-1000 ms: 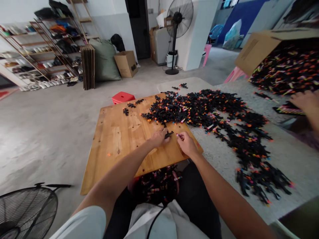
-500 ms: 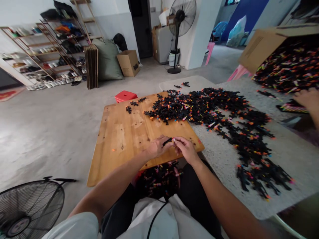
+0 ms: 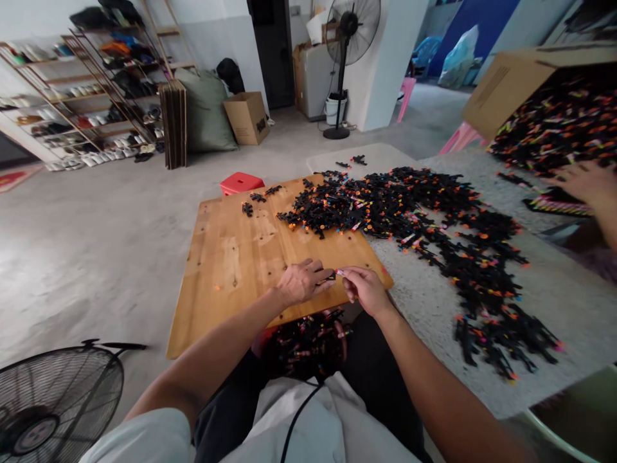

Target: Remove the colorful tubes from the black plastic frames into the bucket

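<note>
Close to the near edge of the wooden board (image 3: 226,257), my left hand (image 3: 302,281) is closed around a small black toy gun (image 3: 330,276), mostly covered by the fingers. My right hand (image 3: 365,287) pinches a small pale pinkish piece (image 3: 340,272) at the toy gun's right end. Whether that piece is joined to the gun I cannot tell. Beyond my hands, a heap of black toy guns (image 3: 376,199) with orange and coloured tips spreads from the board onto the grey tabletop. More coloured pieces lie in a container (image 3: 308,347) between my legs.
At the right, another person's hand (image 3: 585,183) is beside a tipped cardboard box (image 3: 511,83) full of similar toys. A red stool (image 3: 241,182) stands behind the board. One fan (image 3: 43,411) is at the lower left, and a standing fan (image 3: 348,38) at the back.
My left hand has turned more palm-down over the toy gun, covering more of it. My right hand has shifted slightly right. The other person's hand has moved left, its fingers spread.
</note>
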The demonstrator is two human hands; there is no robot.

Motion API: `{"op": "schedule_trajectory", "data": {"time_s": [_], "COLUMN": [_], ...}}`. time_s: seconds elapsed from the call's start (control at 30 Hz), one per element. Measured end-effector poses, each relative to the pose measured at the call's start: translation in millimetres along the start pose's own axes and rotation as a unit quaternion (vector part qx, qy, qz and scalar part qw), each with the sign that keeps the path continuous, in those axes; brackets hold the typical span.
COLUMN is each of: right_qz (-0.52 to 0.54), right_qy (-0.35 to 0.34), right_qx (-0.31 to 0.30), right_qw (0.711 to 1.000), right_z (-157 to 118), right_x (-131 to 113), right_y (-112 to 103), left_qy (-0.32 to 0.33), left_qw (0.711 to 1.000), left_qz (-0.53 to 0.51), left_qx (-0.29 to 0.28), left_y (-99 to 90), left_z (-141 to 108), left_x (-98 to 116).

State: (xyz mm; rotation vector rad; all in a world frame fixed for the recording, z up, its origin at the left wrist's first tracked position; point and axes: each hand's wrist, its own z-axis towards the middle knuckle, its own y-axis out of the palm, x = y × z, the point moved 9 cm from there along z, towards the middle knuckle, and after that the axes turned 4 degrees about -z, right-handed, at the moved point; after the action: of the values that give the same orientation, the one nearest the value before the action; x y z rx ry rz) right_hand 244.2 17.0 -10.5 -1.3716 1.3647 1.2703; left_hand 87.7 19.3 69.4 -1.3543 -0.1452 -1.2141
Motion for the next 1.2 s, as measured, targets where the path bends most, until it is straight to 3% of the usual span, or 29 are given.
{"op": "schedule_trajectory", "data": {"time_s": [0.23,0.4,0.5,0.7,0.83,0.9,0.97,1.0,1.07,1.13,1.2], "right_qz": [-0.075,-0.043,-0.060,-0.134,-0.184,-0.244,-0.363,-0.428,-0.501,-0.531,-0.554], "right_qy": [0.000,0.089,0.101,0.089,0.071,0.057,0.031,0.019,0.013,0.012,0.000], "right_qx": [-0.006,-0.080,-0.110,-0.194,-0.262,-0.197,-0.017,0.081,0.196,0.237,0.241], "right_qw": [0.997,0.992,0.987,0.968,0.945,0.948,0.931,0.900,0.843,0.813,0.797], "right_z": [-3,-6,-7,-25,-30,-9,22,35,56,74,89], "right_x": [-5,11,15,23,26,22,5,-8,-29,-42,-52], "right_y": [-2,3,3,12,9,-20,-76,-106,-149,-171,-173], "left_qy": [0.002,0.028,0.023,0.020,0.029,0.024,0.014,0.008,-0.009,-0.042,-0.073], "left_qw": [0.999,0.974,0.958,0.965,0.968,0.959,0.943,0.935,0.924,0.921,0.923], "left_qz": [0.037,0.213,0.274,0.249,0.195,0.173,0.166,0.163,0.150,0.125,0.099], "left_qx": [0.002,-0.067,-0.077,-0.084,-0.155,-0.223,-0.288,-0.315,-0.351,-0.366,-0.365], "left_y": [2.3,21.8,29.9,34.8,32.1,34.7,38.7,40.4,41.4,39.7,36.9], "left_z": [0,-7,-15,-27,-35,-45,-59,-65,-74,-74,-65], "left_x": [-4,0,3,5,8,10,13,16,20,20,12]}}
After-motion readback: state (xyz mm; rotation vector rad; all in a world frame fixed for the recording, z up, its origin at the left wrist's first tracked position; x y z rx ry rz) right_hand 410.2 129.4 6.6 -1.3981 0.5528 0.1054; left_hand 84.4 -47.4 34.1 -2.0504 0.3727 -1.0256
